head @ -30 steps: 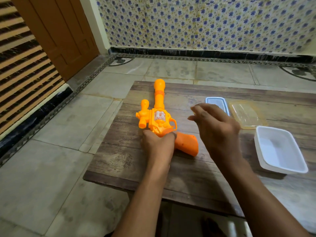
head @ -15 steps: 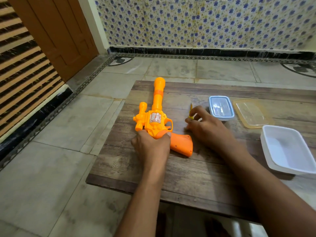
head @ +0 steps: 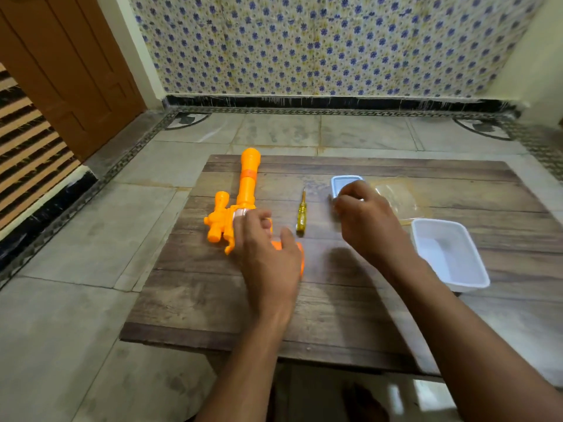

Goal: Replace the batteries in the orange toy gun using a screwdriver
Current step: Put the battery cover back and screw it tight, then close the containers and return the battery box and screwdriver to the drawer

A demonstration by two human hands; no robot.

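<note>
- The room has a pale stone-tile floor (head: 76, 239) with a dark patterned border, a wall (head: 320, 44) tiled in blue flowers, and a brown wooden door (head: 70, 71) far left of the toy gun.
- The bench (head: 304, 315) is a low top of dark wood planks standing on that floor; it carries everything below.
- The orange toy gun (head: 247, 190) lies flat near the bench's left edge. Its long axis runs away from the person, barrel toward the flowered wall, and its grip angles back and to the right.
- A white tub (head: 447, 254) sits well to the right of the toy gun, near the bench's right side.
- A clear lid (head: 396, 196) lies beyond the tub, and a small blue-rimmed box (head: 344, 181) sits just left of that lid.
- The left hand (head: 268, 254) covers the toy gun's body and grip, fingers loosely spread over it, thumb out to the right.
- The right hand (head: 362, 220) hangs above the bench to the right of the toy gun, in front of the small box, fingers curled; motion blur hides whether it holds anything.
- The yellow-handled screwdriver (head: 301, 216) lies just right of the toy gun, parallel to the barrel, tip away from the person, and no hand touches it.
</note>
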